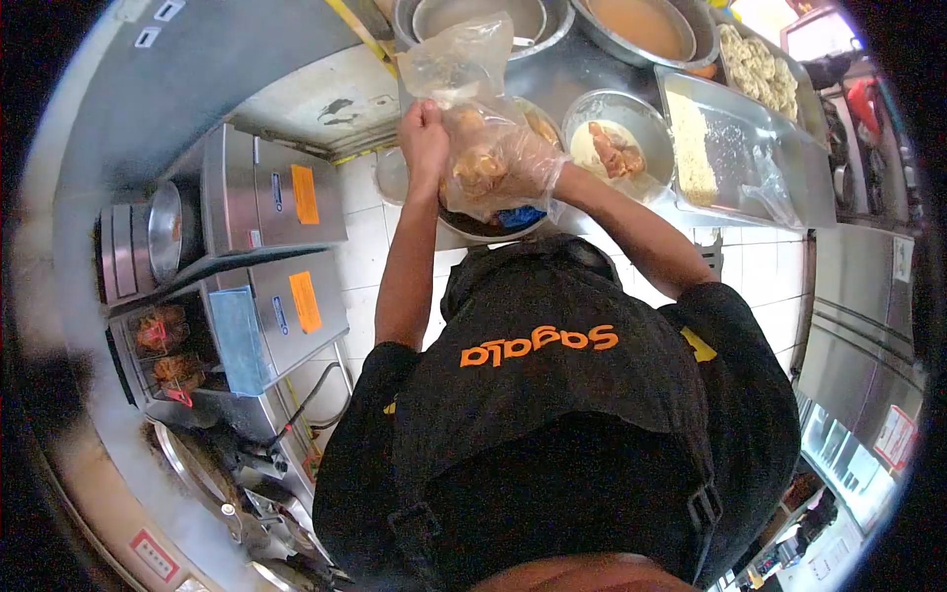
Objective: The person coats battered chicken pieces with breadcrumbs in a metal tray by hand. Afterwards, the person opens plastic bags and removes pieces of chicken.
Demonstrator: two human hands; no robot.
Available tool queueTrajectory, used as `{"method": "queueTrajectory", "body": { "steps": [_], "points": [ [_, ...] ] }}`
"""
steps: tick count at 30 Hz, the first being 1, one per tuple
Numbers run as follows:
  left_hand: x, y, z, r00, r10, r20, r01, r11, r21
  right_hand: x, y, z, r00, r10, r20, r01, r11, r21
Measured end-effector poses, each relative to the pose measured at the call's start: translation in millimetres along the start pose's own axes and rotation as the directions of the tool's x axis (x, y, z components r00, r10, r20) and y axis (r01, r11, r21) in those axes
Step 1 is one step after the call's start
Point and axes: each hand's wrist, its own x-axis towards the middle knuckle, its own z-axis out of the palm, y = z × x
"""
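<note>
My left hand (pixel 425 148) is closed, gripping the edge of a clear plastic bag (pixel 456 67) that holds orange-brown pieces of meat (pixel 475 163). Thin clear plastic covers my right hand (pixel 534 163), which rests against the bag's right side; its fingers are blurred by the plastic. The bag hangs over a round container (pixel 483 233) with something blue (pixel 520 216) in it. To the right, a metal bowl (pixel 661 128) holds pale batter with a piece of meat (pixel 617 153).
Two large round basins (pixel 560 22) stand at the back of the metal table. At the right are a metal tray (pixel 735 148) with pale crumbs and a tray of coated pieces (pixel 758 69). Fryers with baskets (pixel 178 375) stand at the left.
</note>
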Motion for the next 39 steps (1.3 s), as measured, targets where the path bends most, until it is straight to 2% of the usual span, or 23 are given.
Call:
{"method": "queueTrajectory", "body": {
  "steps": [1,3,4,6,7,10,12,15,17,19,22,23,26,28,29,30,31,34,35,38,39],
  "points": [
    [4.6,-1.2,-0.5,0.999,0.027,-0.017,-0.026,0.998,0.062,0.6,-3.5,-5.5,0.997,0.052,0.048,-0.058,0.989,0.136],
    [15.1,-22.4,-1.9,0.995,-0.095,0.011,0.095,0.994,-0.06,0.6,-10.4,-18.4,0.978,0.14,0.158,-0.191,0.904,0.383],
    [16.1,-27.2,-1.3,0.987,-0.155,0.031,0.158,0.98,-0.119,-2.4,-7.0,-17.2,0.991,0.103,0.091,-0.126,0.945,0.301],
    [13.2,-31.1,0.9,0.987,-0.157,0.036,0.161,0.967,-0.196,-5.3,-4.5,-14.6,1.0,-0.002,-0.025,0.005,0.992,0.125],
    [13.1,-29.1,-0.1,0.988,-0.154,0.032,0.157,0.96,-0.232,-5.2,-6.9,-18.7,0.999,-0.026,-0.041,0.031,0.992,0.123],
    [0.1,-13.7,-1.5,0.95,-0.302,0.083,0.306,0.833,-0.462,-7.6,-11.1,-37.1,0.991,-0.081,-0.104,0.096,0.985,0.145],
    [1.1,-26.8,-2.2,0.948,-0.298,0.113,0.313,0.806,-0.502,-10.3,-8.2,-41.7,0.982,-0.094,-0.166,0.129,0.97,0.208],
    [3.5,-53.1,-1.4,0.962,-0.259,0.088,0.269,0.836,-0.478,-19.0,-29.8,-78.6,0.982,0.133,-0.135,-0.069,0.914,0.399],
    [3.6,-52.2,-1.4,0.965,-0.257,0.058,0.253,0.843,-0.475,-33.3,3.4,-47.4,0.932,0.306,-0.193,-0.142,0.799,0.584],
    [-3.4,-40.7,-0.5,0.955,-0.295,0.043,0.275,0.815,-0.511,-34.8,6.7,-48.1,0.922,0.349,-0.17,-0.018,0.477,0.879],
    [-15.1,-30.1,-17.9,0.922,-0.364,0.133,0.373,0.74,-0.56,-41.7,8.6,-53.9,0.783,0.574,-0.24,-0.036,0.426,0.904],
    [-20.5,-25.6,-18.3,0.923,-0.364,0.122,0.367,0.739,-0.565,-39.1,16.7,-57.3,0.749,0.596,-0.29,-0.291,0.689,0.664],
    [-35.5,6.8,-12.8,0.921,-0.38,0.088,0.361,0.745,-0.561,-57.3,20.4,-62.7,0.601,0.779,-0.177,-0.271,0.407,0.872],
    [-37.0,2.7,-14.0,0.917,-0.394,0.059,0.363,0.765,-0.532,-69.7,40.8,-59.0,0.651,0.733,-0.199,-0.364,0.531,0.765],
    [-35.0,-8.6,-15.9,0.937,-0.345,0.058,0.32,0.778,-0.54,-75.1,44.0,-57.6,0.664,0.718,-0.21,-0.121,0.381,0.917],
    [-31.8,-25.9,-18.6,0.953,-0.298,0.055,0.278,0.789,-0.548,-78.2,43.4,-60.0,0.672,0.705,-0.227,0.131,0.188,0.973],
    [-30.8,-28.9,-21.0,0.967,-0.251,0.05,0.235,0.797,-0.557,-85.6,50.8,-62.3,0.674,0.712,-0.196,0.152,0.126,0.98],
    [-36.7,-8.5,-34.7,0.968,-0.246,-0.043,0.175,0.791,-0.586,-104.7,71.2,-82.6,0.582,0.774,-0.249,-0.049,0.339,0.94],
    [-40.3,3.5,-38.1,0.968,-0.238,-0.082,0.152,0.81,-0.566,-109.1,75.5,-89.8,0.652,0.665,-0.365,0.073,0.424,0.903],
    [-48.0,4.4,-53.7,0.954,-0.251,-0.163,0.15,0.872,-0.466,-125.3,87.2,-112.6,0.684,0.689,-0.238,-0.207,0.496,0.843],
    [-48.8,-0.7,-60.7,0.959,-0.229,-0.166,0.135,0.887,-0.441,-123.5,95.4,-115.9,0.698,0.682,-0.216,-0.414,0.631,0.656]
  ]
}}
